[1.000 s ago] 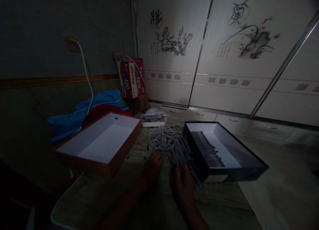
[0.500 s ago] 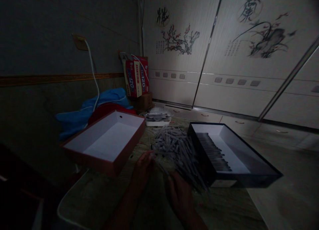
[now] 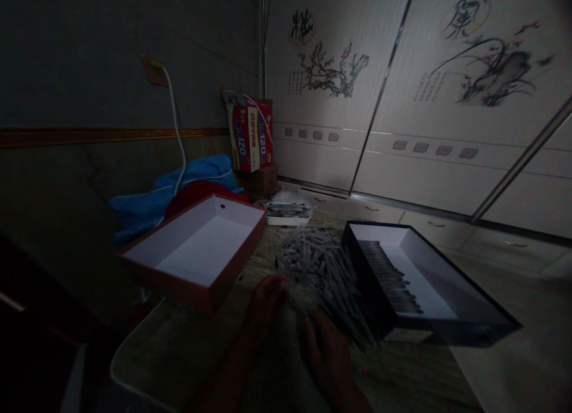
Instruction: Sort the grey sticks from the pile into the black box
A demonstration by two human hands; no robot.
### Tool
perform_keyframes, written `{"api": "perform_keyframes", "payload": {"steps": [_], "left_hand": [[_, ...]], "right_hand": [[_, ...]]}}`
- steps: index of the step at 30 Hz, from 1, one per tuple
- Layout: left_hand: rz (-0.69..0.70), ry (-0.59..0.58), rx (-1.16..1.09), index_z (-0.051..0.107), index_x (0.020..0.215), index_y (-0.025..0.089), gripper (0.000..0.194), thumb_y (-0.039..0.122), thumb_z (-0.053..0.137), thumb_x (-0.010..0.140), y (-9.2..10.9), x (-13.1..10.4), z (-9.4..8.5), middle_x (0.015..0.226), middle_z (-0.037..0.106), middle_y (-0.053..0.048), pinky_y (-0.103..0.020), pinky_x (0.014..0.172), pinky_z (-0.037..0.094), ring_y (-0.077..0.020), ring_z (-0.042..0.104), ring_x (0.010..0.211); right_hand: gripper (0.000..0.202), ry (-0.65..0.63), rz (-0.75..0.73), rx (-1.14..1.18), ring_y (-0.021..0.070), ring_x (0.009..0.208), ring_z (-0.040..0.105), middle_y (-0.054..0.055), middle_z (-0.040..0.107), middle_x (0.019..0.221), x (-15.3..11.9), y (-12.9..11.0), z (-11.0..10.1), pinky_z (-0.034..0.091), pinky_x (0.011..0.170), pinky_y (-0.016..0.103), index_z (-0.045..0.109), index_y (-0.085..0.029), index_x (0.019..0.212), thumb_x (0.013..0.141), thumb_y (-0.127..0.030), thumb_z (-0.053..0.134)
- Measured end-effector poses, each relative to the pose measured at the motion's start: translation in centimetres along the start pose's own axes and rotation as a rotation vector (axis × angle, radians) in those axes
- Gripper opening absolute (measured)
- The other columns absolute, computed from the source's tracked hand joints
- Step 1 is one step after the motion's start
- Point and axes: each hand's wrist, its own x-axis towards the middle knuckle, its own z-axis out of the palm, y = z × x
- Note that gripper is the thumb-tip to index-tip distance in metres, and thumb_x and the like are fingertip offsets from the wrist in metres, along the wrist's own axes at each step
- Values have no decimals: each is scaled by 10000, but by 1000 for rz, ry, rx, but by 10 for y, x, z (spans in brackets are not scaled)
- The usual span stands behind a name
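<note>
Between my two hands is a slim pen (image 3: 296, 304), held slantwise above the table. My left hand (image 3: 267, 300) pinches its far end, and my right hand (image 3: 328, 348) is closed round the near end. Dim light blurs the fingers. Just beyond them lies a heap of loose, pale pen parts (image 3: 319, 258), some long and thin. To the right, a dark box (image 3: 433, 311) with a white inside holds a row of dark pens (image 3: 388, 276) along its left wall.
On the left a reddish-brown box (image 3: 210, 291) with a white lining stands at the table (image 3: 179, 347) edge. A white tray (image 3: 288, 220) of thin pieces sits at the back. Behind are a blue cloth bag (image 3: 143, 207), a red carton (image 3: 252, 136) and sliding cabinet doors (image 3: 330, 162).
The whole view has shifted slightly, so things appear a little farther right. Both hands still hold the pen, with the left hand's fingers curled closer around its end.
</note>
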Motion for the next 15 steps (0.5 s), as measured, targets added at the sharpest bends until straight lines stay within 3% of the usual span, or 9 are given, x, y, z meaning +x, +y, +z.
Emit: {"api": "perform_keyframes", "payload": {"steps": [10, 15], "left_hand": [[60, -34, 97, 633, 761, 173, 167, 315, 652, 675, 2, -3, 2, 635, 599, 27, -224, 607, 430, -130, 536, 613], [19, -23, 43, 643, 829, 167, 221, 337, 645, 688, 0, -5, 2, 732, 644, -1, -231, 649, 435, -144, 559, 674]], "right_hand": [[233, -19, -42, -239, 154, 519, 604, 9, 644, 633, 2, 1, -2, 325, 479, 234, 575, -230, 819, 908, -292, 369], [191, -16, -84, -330, 149, 517, 595, 6, 626, 624, -1, 2, 1, 295, 478, 239, 545, -217, 793, 898, -295, 405]]}}
